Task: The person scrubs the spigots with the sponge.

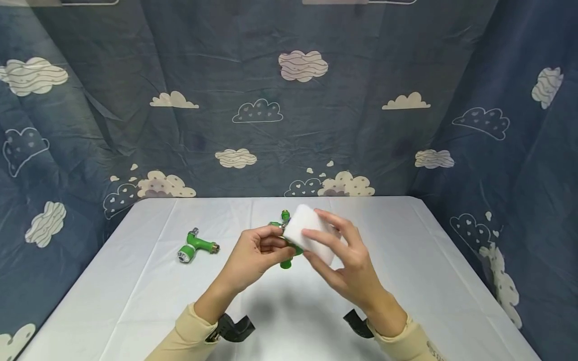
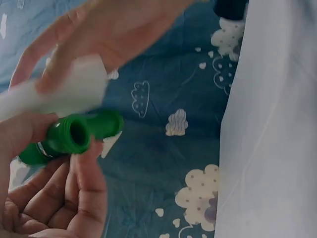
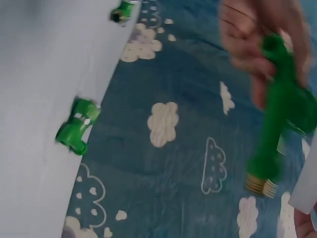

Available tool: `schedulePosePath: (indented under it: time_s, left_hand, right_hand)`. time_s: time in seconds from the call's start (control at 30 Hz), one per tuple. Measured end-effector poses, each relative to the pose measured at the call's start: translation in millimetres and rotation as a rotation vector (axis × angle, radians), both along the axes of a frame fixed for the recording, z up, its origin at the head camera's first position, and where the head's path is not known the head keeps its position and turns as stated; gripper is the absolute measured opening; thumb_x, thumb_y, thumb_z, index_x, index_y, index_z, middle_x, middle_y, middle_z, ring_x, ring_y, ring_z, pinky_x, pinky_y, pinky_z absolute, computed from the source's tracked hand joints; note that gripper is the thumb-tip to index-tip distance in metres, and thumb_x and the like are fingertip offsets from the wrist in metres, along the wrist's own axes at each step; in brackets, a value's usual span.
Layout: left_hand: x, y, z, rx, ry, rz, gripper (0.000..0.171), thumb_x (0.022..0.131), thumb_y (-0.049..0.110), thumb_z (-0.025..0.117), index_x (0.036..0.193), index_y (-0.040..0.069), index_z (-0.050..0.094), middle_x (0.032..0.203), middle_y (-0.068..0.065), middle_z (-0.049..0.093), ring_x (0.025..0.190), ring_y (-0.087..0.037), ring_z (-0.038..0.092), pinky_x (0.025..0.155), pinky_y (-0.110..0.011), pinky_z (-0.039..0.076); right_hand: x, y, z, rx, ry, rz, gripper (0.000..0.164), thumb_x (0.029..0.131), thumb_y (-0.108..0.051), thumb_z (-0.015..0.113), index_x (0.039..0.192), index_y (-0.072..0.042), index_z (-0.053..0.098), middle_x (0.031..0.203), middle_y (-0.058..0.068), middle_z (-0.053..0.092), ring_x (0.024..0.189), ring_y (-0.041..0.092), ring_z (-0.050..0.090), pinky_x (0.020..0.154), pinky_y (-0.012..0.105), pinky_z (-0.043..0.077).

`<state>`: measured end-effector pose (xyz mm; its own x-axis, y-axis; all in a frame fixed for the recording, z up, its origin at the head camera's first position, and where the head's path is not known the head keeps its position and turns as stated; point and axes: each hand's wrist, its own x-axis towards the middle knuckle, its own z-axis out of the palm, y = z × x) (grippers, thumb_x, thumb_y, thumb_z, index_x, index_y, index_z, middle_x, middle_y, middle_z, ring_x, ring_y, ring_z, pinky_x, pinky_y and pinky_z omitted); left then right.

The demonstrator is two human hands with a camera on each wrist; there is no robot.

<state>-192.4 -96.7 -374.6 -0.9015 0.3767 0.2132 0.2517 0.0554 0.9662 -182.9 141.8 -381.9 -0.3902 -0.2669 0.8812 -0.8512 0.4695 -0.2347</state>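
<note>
My left hand (image 1: 259, 254) pinches a green tap-like pipe fitting (image 3: 270, 139) between thumb and fingers. Its brass threaded end shows in the right wrist view, and its round open mouth faces the camera in the left wrist view. A white sponge-like block (image 1: 307, 233) is gripped by my right hand (image 1: 349, 260), fingers spread over its face and thumb below. In the head view the block overlaps the held fitting and hides part of it. Both hands are raised over the table's middle.
A second green fitting (image 1: 196, 245) with a brass thread lies on the white-covered table (image 1: 149, 301), left of the hands. Another green fitting (image 1: 285, 215) shows behind the hands, partly hidden. Dark cloud-patterned cloth (image 1: 257, 140) hangs around the back and sides.
</note>
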Motion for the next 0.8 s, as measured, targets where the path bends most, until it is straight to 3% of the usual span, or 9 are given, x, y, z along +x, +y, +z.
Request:
schedulePosePath:
  time_s: [0.1,0.2,0.37,0.47,0.6,0.73,0.8]
  left_hand:
    - [3.4,1,-2.2,-0.001,-0.010,-0.037,0.029,0.097,0.009,0.078,0.123,-0.002,0.071,0.107,-0.018,0.081,0.090,-0.011,0.078,0.079,-0.024,0.063]
    - [3.5,-2,-5.3,0.004,-0.042,-0.028,0.028,0.096,0.008,0.078,0.120,-0.004,0.070,0.102,-0.013,0.082,0.085,-0.009,0.076,0.076,-0.023,0.061]
    - [-1.7,-7,-7.4,0.055,-0.087,-0.002,0.030,0.095,0.006,0.079,0.121,-0.006,0.068,0.102,-0.007,0.082,0.085,-0.009,0.077,0.077,-0.023,0.063]
    - [-4.5,-10,-5.6,0.107,-0.103,0.010,0.034,0.096,0.005,0.077,0.126,-0.008,0.066,0.107,-0.013,0.082,0.086,-0.011,0.079,0.078,-0.026,0.065]
    - [-5.0,-9,-2.5,0.191,-0.128,-0.008,0.042,0.097,0.004,0.076,0.135,-0.008,0.061,0.111,-0.011,0.081,0.087,-0.014,0.080,0.078,-0.029,0.067]
    - [-3.6,-8,0.9,0.230,-0.138,-0.023,0.044,0.096,0.002,0.076,0.136,-0.008,0.060,0.108,-0.003,0.082,0.087,-0.015,0.080,0.078,-0.030,0.067]
    - [-3.7,-9,2.3,0.228,-0.136,-0.019,0.044,0.096,0.002,0.076,0.136,-0.009,0.060,0.107,-0.005,0.082,0.086,-0.016,0.080,0.077,-0.030,0.067]
  right_hand:
    - [-0.2,-3,-4.8,0.060,0.052,-0.057,0.032,0.109,-0.042,0.062,0.129,-0.021,0.075,0.147,0.020,0.061,0.127,0.040,0.062,0.095,0.048,0.058]
    - [-5.0,4,-8.8,0.062,0.005,-0.131,0.028,0.106,-0.034,0.070,0.130,-0.020,0.074,0.149,0.020,0.060,0.127,0.041,0.062,0.089,0.055,0.060]
    - [-10.9,18,-5.8,0.021,-0.091,-0.211,0.047,0.088,-0.007,0.086,0.133,-0.016,0.073,0.151,0.022,0.057,0.130,0.041,0.061,0.086,0.049,0.064]
    - [-6.0,15,-1.5,0.015,-0.082,-0.188,0.039,0.094,-0.016,0.083,0.132,-0.015,0.074,0.151,0.022,0.057,0.129,0.040,0.061,0.086,0.044,0.063]
    - [1.3,2,-3.9,0.073,-0.040,-0.141,0.030,0.105,-0.036,0.071,0.131,-0.021,0.074,0.151,0.020,0.058,0.127,0.040,0.062,0.090,0.051,0.059]
    - [-5.0,-2,-11.7,0.100,-0.003,-0.156,0.033,0.109,-0.045,0.061,0.131,-0.024,0.074,0.151,0.019,0.058,0.126,0.040,0.062,0.091,0.055,0.052]
    - [-11.6,3,-14.5,0.088,0.006,-0.184,0.031,0.109,-0.042,0.063,0.131,-0.023,0.074,0.150,0.020,0.058,0.125,0.041,0.062,0.091,0.055,0.052]
